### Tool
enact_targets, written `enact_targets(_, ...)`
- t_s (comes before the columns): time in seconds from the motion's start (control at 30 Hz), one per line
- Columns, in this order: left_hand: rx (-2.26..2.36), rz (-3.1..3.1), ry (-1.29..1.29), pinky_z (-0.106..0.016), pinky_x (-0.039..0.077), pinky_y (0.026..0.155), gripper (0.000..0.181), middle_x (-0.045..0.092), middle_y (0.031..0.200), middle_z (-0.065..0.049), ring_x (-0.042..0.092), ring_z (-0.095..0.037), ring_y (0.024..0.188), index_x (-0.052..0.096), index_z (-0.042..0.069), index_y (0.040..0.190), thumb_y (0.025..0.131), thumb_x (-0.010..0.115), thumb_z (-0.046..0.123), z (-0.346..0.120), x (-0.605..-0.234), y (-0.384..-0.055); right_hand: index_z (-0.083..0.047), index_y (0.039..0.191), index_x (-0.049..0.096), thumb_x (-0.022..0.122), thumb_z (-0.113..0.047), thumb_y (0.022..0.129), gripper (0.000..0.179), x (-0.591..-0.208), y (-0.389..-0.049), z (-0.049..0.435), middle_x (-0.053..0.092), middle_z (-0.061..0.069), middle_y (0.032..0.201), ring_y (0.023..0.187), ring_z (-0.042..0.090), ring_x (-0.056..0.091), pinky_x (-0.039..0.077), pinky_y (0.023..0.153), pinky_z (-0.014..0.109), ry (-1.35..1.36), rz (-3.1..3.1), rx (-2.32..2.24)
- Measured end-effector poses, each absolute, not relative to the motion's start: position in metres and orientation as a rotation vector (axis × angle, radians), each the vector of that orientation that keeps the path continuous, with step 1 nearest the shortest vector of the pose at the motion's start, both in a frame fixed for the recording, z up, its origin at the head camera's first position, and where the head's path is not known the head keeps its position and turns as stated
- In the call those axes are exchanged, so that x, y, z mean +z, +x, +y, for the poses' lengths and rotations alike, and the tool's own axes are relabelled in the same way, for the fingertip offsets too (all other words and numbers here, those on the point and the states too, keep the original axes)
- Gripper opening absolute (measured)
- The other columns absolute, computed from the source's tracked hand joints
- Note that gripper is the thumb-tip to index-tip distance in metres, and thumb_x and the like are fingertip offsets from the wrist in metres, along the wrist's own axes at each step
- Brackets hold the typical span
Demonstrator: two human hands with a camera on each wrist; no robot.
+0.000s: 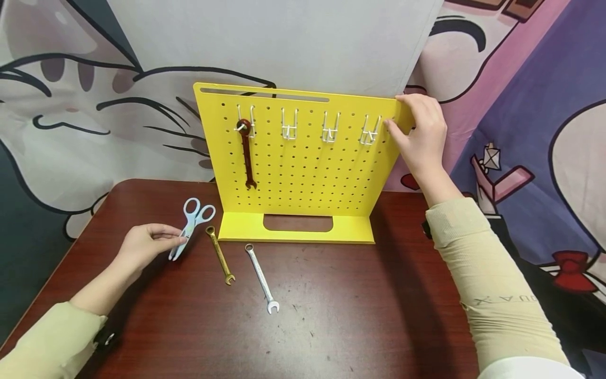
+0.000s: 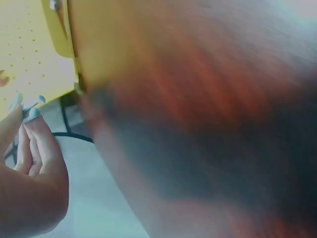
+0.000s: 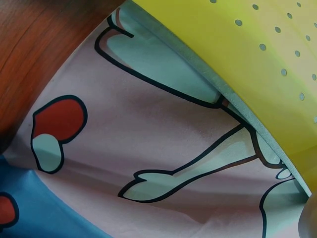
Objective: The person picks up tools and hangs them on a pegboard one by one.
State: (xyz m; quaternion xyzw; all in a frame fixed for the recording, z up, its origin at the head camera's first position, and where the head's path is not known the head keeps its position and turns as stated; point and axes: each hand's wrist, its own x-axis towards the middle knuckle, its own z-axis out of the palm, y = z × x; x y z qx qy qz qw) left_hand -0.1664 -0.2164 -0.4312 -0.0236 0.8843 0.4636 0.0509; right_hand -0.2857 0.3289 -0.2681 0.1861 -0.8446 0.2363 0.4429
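Note:
My left hand (image 1: 149, 245) pinches a pair of light blue scissors (image 1: 189, 231) near the pivot, handles pointing away and blades toward the table's front. In the left wrist view part of the scissors (image 2: 32, 114) shows beyond the fingertips. My right hand (image 1: 423, 134) holds the upper right corner of a yellow pegboard (image 1: 303, 179), thumb on its front face. Only a sliver of that hand (image 3: 309, 218) appears in the right wrist view. A dark red wrench (image 1: 247, 158) hangs from the leftmost white hook; three more hooks (image 1: 330, 129) hold nothing.
A gold wrench (image 1: 220, 255) and a silver wrench (image 1: 262, 279) lie on the dark red wooden table (image 1: 341, 316) in front of the pegboard's foot. Cartoon-printed cloth (image 1: 521, 131) and a white panel (image 1: 284, 42) stand behind.

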Motion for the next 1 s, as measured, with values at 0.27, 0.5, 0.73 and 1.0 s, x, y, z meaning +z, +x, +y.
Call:
enact_targets(0.27,1.61,2.586,-0.025,-0.012,0.054,0.071,0.035,0.073,0.077,0.028,0.069,0.009,0.077,0.075,-0.009,0.114,0.094,0.083,0.017,-0.192,-0.413,-0.172,0.002,0.129,0.07,0.08,-0.017,0.095,0.04,-0.269,-0.286,0.33,0.072,0.023,0.126,0.125,0.041,0.061,0.045,0.115,0.047,0.465,-2.093,0.579)
enact_targets(0.5,1.772,2.491,0.008,-0.012,0.053,0.073,0.01,0.074,0.078,0.027,0.071,0.009,0.078,0.082,0.02,0.099,0.094,0.082,0.012,-0.172,-0.392,-0.176,0.002,0.129,0.07,0.08,-0.017,0.095,0.04,-0.269,-0.286,0.329,0.073,0.023,0.126,0.125,0.04,0.061,0.045,0.115,0.047,0.466,-2.087,0.579)
enact_targets(0.73,2.028,2.356,0.061,-0.011,0.052,0.075,0.033,0.077,0.081,0.023,0.073,0.006,0.078,0.08,0.037,0.088,0.094,0.08,0.004,-0.151,-0.365,-0.182,0.002,0.129,0.07,0.079,-0.017,0.096,0.039,-0.269,-0.285,0.328,0.073,0.022,0.126,0.125,0.04,0.061,0.045,0.116,0.046,0.468,-2.087,0.578)
enact_targets(1.0,2.304,2.119,0.158,-0.011,0.057,0.079,0.032,0.08,0.083,0.014,0.075,0.001,0.078,0.083,0.026,0.087,0.092,0.077,-0.005,-0.118,-0.346,-0.19,0.002,0.127,0.071,0.08,-0.014,0.094,0.038,-0.27,-0.287,0.329,0.073,0.023,0.125,0.125,0.04,0.061,0.045,0.116,0.045,0.444,-2.082,0.606)
